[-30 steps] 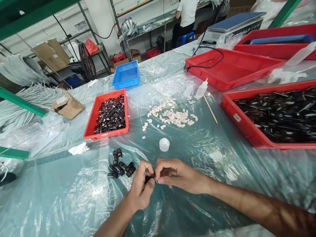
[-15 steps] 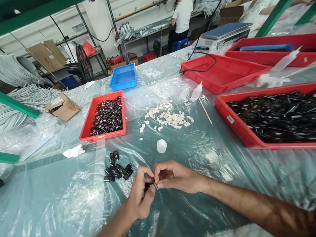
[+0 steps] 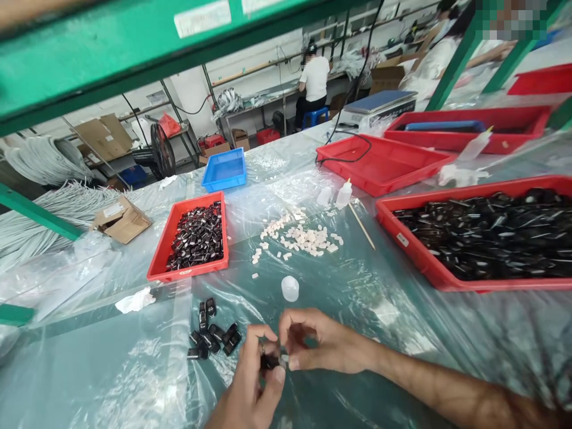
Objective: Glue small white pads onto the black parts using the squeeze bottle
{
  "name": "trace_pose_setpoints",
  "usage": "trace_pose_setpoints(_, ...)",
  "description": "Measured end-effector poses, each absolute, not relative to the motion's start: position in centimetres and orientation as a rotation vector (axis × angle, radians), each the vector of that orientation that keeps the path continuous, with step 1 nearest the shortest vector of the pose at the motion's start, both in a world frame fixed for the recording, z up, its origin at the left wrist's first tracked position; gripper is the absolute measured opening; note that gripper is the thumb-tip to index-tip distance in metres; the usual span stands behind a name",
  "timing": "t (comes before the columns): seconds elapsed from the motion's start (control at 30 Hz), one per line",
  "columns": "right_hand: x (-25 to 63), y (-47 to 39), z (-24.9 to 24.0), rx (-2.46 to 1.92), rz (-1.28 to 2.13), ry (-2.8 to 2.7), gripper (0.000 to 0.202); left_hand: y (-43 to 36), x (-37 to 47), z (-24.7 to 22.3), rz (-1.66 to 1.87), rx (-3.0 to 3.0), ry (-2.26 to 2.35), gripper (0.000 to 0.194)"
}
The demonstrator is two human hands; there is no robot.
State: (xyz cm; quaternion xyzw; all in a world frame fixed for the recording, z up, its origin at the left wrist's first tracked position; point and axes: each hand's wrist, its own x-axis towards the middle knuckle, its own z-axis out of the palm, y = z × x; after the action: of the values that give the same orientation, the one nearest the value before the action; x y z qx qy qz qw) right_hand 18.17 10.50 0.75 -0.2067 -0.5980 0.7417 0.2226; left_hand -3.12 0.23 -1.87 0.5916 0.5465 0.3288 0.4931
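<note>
My left hand (image 3: 255,381) grips a small black part (image 3: 269,361) between thumb and fingers. Close against its right end, my right hand (image 3: 319,342) pinches a small pale piece (image 3: 284,358), partly hidden by the fingertips. Left of my hands lies a loose group of black parts (image 3: 216,335) on the plastic-covered table (image 3: 111,369). Beyond my hands stands a small white round cup (image 3: 290,288), and behind it white pieces (image 3: 308,239) are scattered.
A red tray (image 3: 187,274) of black parts stands left, a larger one (image 3: 429,271) right. Farther back are a blue tray (image 3: 224,170), a bottle (image 3: 344,195), a stick (image 3: 361,225) and a scale (image 3: 375,107). A person (image 3: 315,77) sits in the background.
The view has tilted up, so the table's things appear lower and more green frame shows on top. The fingertips of my hands are slightly farther apart, with the pale piece more visible.
</note>
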Motion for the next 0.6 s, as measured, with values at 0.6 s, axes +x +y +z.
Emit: trace_pose_setpoints(0.6, 23.9, 26.0, -5.4, -1.065, 1.025, -1.55, 0.055, 5.9, -7.6, 0.9, 1.111, 1.594, 2.014, 0.026)
